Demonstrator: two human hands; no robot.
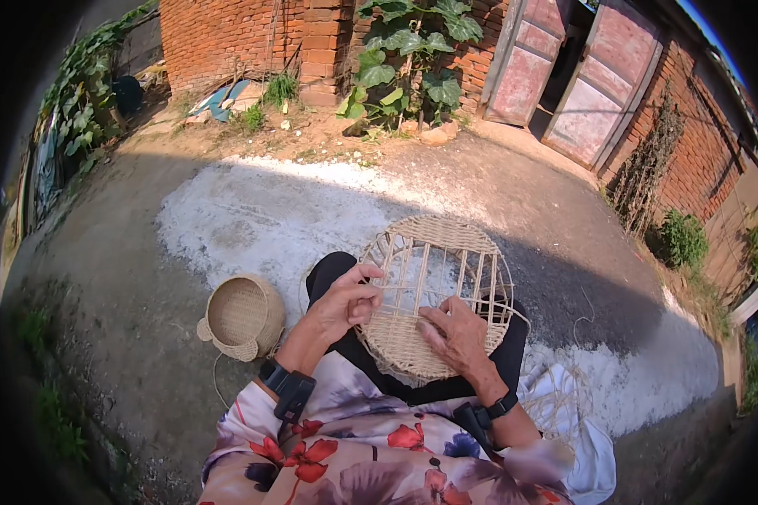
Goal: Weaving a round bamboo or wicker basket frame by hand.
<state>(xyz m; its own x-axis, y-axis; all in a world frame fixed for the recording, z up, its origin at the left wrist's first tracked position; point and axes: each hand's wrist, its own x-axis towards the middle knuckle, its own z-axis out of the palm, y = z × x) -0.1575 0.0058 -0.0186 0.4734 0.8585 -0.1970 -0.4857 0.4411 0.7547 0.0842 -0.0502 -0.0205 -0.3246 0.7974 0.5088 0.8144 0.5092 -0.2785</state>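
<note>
A round, half-woven straw basket piece (404,341) rests on my lap. Its near part and far rim are closely woven, while bare paired ribs span the open middle. My left hand (352,301) is over its left side, fingers curled and pinched around a thin pale strand (406,289) that stretches rightward across the ribs. My right hand (457,337) lies on the right half, fingers bent onto the edge of the close weave; its fingertips are partly hidden. A loose strand end sticks out past the right rim.
A small finished round basket (246,316) with ear-like flaps stands on the ground at my left. Beside my right leg lies a white sack (585,454) with loose straw strands (557,402). Whitish powder (227,210) covers part of the ground. Farther off are a leafy vine and double doors (602,93).
</note>
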